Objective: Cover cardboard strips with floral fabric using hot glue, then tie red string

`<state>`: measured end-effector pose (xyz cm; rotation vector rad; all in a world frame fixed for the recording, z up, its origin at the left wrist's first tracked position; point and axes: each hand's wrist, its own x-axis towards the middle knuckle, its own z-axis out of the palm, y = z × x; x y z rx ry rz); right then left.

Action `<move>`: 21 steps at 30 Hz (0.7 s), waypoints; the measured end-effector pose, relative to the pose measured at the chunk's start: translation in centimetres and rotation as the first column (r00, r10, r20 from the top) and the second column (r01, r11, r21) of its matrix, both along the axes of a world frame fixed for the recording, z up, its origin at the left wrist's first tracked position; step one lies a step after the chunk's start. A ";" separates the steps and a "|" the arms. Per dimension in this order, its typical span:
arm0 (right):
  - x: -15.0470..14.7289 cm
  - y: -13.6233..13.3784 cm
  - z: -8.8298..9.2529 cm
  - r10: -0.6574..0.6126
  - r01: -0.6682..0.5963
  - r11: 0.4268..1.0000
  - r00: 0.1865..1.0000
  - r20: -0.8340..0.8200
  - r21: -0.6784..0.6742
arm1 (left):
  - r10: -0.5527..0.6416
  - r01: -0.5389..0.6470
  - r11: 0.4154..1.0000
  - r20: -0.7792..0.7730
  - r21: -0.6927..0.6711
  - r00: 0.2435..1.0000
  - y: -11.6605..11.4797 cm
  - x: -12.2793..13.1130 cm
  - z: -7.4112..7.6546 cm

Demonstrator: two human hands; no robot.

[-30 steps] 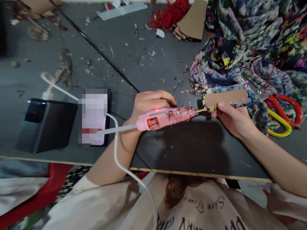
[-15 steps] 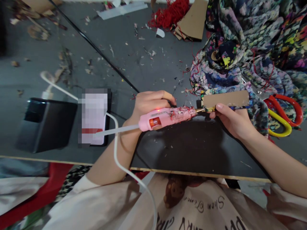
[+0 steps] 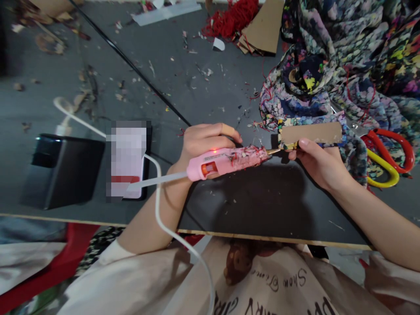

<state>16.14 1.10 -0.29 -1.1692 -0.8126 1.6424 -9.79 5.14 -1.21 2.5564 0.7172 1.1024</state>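
Note:
My left hand (image 3: pixel 205 142) is closed around a pink hot glue gun (image 3: pixel 226 160) whose red light is on; a glue stick sticks out of its back and a white cord (image 3: pixel 160 210) hangs toward my lap. The gun's brass nozzle touches the lower left corner of a brown cardboard strip (image 3: pixel 311 132) edged with flowered cloth. My right hand (image 3: pixel 320 164) pinches that strip from below, thumb on its lower edge.
Flowered fabric (image 3: pixel 344 57) is heaped at the right, with red and yellow scissors (image 3: pixel 389 159) beside it. A black box (image 3: pixel 61 168) and a phone (image 3: pixel 126 159) lie at the left. Red yarn (image 3: pixel 232 19), cardboard pieces (image 3: pixel 264 30), a black cable (image 3: pixel 131 65) and scraps litter the grey table (image 3: pixel 197 92).
The glue gun and the cardboard strip have shifted only slightly; the nozzle stays at the strip's lower left corner. Both hands keep their grips.

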 end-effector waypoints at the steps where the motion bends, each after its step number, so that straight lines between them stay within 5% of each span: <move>1: 0.0 0.0 0.0 -0.001 0.001 1.000 1.000 -0.007 -0.003 | -0.005 0.005 1.000 0.002 0.003 1.000 0.0 0.0 0.0; 21: 0.3 0.0 -0.2 0.034 -0.034 0.999 0.998 -0.048 -0.002 | 0.018 -0.018 1.000 0.027 -0.007 0.999 -0.2 0.0 0.4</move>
